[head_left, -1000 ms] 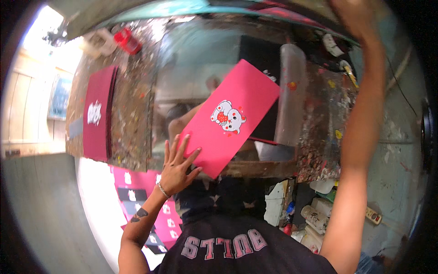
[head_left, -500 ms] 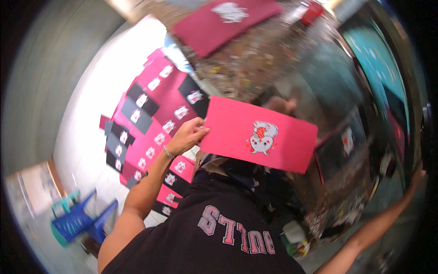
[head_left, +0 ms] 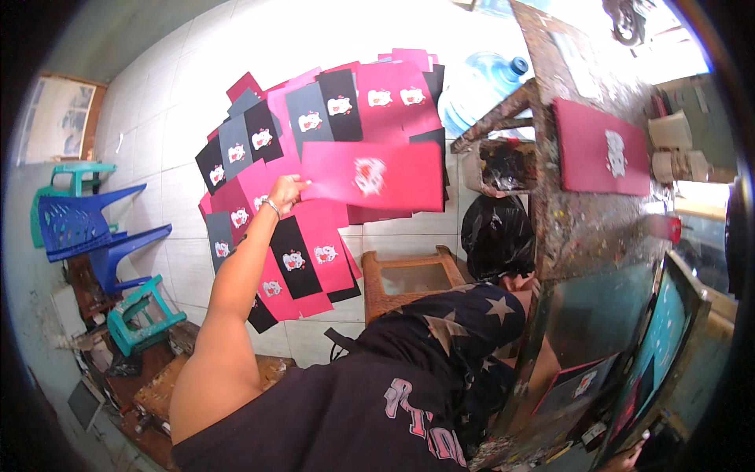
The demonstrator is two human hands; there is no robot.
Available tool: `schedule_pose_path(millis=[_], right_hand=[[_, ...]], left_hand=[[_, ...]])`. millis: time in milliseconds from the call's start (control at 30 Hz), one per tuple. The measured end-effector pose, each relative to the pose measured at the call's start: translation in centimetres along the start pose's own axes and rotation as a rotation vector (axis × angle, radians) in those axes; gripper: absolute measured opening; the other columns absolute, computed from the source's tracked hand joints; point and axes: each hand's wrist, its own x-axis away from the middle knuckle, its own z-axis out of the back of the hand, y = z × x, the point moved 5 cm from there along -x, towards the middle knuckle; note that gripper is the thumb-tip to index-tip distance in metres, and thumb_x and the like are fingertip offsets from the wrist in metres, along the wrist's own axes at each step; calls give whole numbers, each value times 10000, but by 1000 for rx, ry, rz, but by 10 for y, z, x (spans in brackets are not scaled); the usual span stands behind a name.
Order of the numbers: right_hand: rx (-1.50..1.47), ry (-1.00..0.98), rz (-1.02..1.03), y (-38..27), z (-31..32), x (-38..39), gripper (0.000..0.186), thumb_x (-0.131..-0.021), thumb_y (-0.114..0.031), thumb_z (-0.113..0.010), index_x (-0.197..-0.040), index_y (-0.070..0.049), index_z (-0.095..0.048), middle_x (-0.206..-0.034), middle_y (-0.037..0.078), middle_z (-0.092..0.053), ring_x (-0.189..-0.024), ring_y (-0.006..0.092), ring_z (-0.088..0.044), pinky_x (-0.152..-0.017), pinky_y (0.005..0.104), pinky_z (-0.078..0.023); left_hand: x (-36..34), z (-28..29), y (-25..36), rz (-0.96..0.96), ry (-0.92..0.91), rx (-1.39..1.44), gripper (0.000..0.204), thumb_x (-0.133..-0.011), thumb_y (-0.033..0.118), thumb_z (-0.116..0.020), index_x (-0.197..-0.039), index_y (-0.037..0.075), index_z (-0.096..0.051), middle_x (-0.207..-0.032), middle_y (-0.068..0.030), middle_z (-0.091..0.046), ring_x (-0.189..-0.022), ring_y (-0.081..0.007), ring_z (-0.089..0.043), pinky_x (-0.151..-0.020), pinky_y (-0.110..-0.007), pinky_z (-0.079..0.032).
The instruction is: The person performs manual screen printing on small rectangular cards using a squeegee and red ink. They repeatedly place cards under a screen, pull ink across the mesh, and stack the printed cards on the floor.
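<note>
My left hand (head_left: 287, 194) is closed on the left edge of a pink rectangular sheet (head_left: 409, 177) printed with a white and red cartoon animal. The sheet is held out flat above many similar pink, black and grey sheets (head_left: 316, 121), which lie overlapping on the floor. Only part of my right hand (head_left: 627, 458) shows, at the lower right beside the screen-printing frame (head_left: 664, 338); its fingers are too unclear to read. Under that frame on the worktable (head_left: 582, 228) lies a dark printed sheet (head_left: 572, 385).
On the worktable's far part rests a dark pink printed stack (head_left: 578, 157); a red container (head_left: 667, 228) is nearer. A water bottle (head_left: 476, 90), a black plastic bag (head_left: 497, 236) and a brown stool (head_left: 413, 275) stand beside it. Blue (head_left: 79, 220) and green (head_left: 141, 318) plastic seats are at left.
I have turned left, toward the floor sheets. My left hand has carried the pink sheet away from the worktable and out over them. My right hand appears lower in view.
</note>
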Motion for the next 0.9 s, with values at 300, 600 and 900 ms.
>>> schedule_pose_path(millis=[300, 600, 900], right_hand=[[44, -15, -61, -32, -8, 43, 519, -975, -531, -601, -915, -20, -663, -857, 79, -567, -802, 199, -543, -674, 383, -438], [39, -46, -91, -33, -22, 60, 547, -975, -551, -597, -990, -13, -697, -939, 122, -641, -870, 220, -620, -721, 397, -494], [69, -39, -79, -23, 4, 77, 586, -974, -570, -593, -1065, -7, -730, -1021, 165, -715, -938, 242, -698, -768, 412, -550]], left_hand=[[-159, 144, -33, -266, 744, 1031, 422, -904, -178, -508, -1326, -168, -497, -1106, -260, -604, -961, -344, -686, -790, -543, -688], [-186, 161, -78, -41, 757, 1145, 613, -1020, 276, -639, -1378, -154, -390, -1317, -230, -552, -1057, -318, -678, -723, -371, -682], [-120, -7, -219, 588, 591, -26, 469, -1038, 387, -560, -1320, 13, -551, -1211, -150, -660, -1103, -238, -685, -871, -397, -589]])
